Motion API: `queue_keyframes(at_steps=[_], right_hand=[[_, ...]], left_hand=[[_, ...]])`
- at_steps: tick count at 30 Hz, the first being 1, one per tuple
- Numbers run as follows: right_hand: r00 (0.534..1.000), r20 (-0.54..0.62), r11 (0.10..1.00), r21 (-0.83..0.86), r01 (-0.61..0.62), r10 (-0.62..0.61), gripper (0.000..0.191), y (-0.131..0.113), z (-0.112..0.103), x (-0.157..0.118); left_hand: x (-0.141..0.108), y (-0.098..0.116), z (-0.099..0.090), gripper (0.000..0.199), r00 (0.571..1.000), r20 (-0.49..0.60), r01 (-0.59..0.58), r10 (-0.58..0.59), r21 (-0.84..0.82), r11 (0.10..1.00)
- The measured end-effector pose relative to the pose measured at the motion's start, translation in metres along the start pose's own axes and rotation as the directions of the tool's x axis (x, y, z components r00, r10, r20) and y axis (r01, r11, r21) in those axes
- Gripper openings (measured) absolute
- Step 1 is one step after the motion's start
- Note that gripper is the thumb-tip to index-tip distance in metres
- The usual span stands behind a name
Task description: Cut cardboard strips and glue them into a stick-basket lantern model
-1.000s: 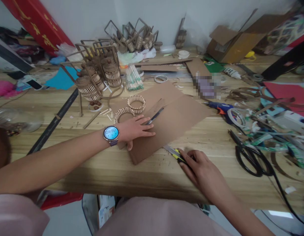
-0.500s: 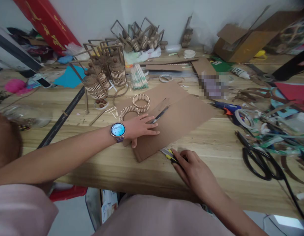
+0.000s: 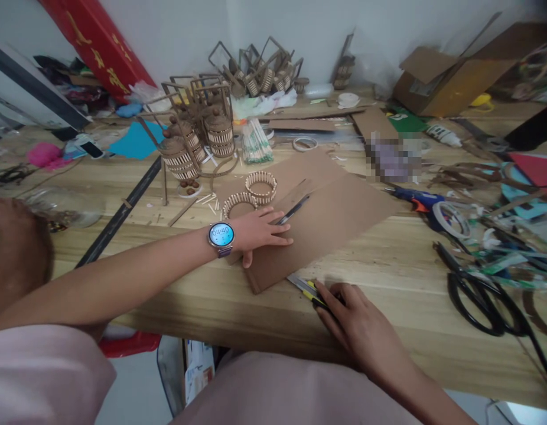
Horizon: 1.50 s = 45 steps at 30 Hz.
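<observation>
My left hand (image 3: 262,231) lies flat with spread fingers on a sheet of brown cardboard (image 3: 331,218), a watch on its wrist. Under or beside its fingertips is a dark pen (image 3: 295,209). Two rings edged with short pale sticks sit just beyond: the nearer ring (image 3: 238,199) by my wrist, the farther ring (image 3: 261,184) behind it. My right hand (image 3: 351,310) is closed around a yellow and black utility knife (image 3: 309,290). Its blade points at the near edge of the cardboard; whether it touches cannot be made out.
Large black scissors (image 3: 477,295), a blue glue gun (image 3: 413,198) and a roll of tape (image 3: 451,219) lie on the right. Small stick-sided lanterns (image 3: 220,136) stand at the back left beside a bundle of sticks (image 3: 256,141). A cardboard box (image 3: 459,77) is at the back right.
The whole view has shifted slightly, so things appear a little farther right. The knife has drawn back slightly from the cardboard's edge, showing more blade. My left hand stays on the sheet.
</observation>
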State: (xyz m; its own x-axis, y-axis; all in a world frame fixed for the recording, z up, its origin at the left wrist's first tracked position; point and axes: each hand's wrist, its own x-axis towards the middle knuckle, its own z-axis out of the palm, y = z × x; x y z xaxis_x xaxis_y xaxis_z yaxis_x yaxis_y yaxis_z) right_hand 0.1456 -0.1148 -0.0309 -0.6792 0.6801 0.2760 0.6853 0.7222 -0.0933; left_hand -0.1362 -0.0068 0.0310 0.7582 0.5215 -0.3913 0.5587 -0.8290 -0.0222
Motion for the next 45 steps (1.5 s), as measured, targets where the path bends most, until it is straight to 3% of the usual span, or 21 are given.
queue_keyframes(at_steps=[12,18,24,26,28,31,34,36,39,45], right_hand=[[0.999,-0.011,0.999,-0.006,0.048,-0.048,0.037,-0.015,0.008,0.000],[0.994,0.100,0.998,0.038,0.044,-0.047,0.040,-0.021,0.007,0.012],[0.967,0.251,0.975,0.198,-0.102,0.050,0.061,-0.019,-0.020,0.008],[0.972,0.189,0.956,0.230,-0.183,0.141,0.053,-0.002,-0.028,0.000],[0.953,0.053,0.940,0.156,-0.304,0.300,0.042,0.029,-0.036,-0.012],[0.843,-0.159,0.849,-0.050,-0.526,0.513,0.035,0.094,-0.047,-0.027],[0.774,-0.217,0.770,-0.121,-0.627,0.595,0.037,0.160,-0.054,-0.026],[0.738,-0.216,0.721,-0.164,-0.673,0.639,0.040,0.192,-0.055,-0.018],[0.707,-0.160,0.673,-0.221,-0.705,0.688,0.039,0.216,-0.051,-0.005],[0.675,-0.080,0.626,-0.306,-0.717,0.734,0.039,0.222,-0.042,0.003]], left_hand=[[0.003,0.000,0.002,0.101,1.000,0.025,0.019,-0.020,0.038,0.999],[0.000,0.000,0.003,0.100,1.000,-0.026,-0.009,0.010,0.016,1.000],[0.000,-0.009,0.025,0.106,0.991,-0.119,-0.075,0.069,-0.046,0.996],[0.002,-0.014,0.029,0.109,0.988,-0.125,-0.099,0.090,-0.067,0.993],[0.003,-0.018,0.027,0.113,0.988,-0.104,-0.128,0.118,-0.095,0.987],[0.002,-0.018,0.020,0.112,0.988,-0.071,-0.148,0.139,-0.140,0.979],[0.002,-0.016,0.017,0.109,0.992,-0.046,-0.127,0.121,-0.141,0.982],[0.002,-0.015,0.017,0.110,0.994,-0.039,-0.105,0.102,-0.111,0.988],[0.002,-0.012,0.019,0.114,0.997,-0.021,-0.073,0.071,-0.066,0.995],[0.003,-0.014,0.027,0.113,0.996,-0.040,-0.084,0.082,-0.050,0.995]])
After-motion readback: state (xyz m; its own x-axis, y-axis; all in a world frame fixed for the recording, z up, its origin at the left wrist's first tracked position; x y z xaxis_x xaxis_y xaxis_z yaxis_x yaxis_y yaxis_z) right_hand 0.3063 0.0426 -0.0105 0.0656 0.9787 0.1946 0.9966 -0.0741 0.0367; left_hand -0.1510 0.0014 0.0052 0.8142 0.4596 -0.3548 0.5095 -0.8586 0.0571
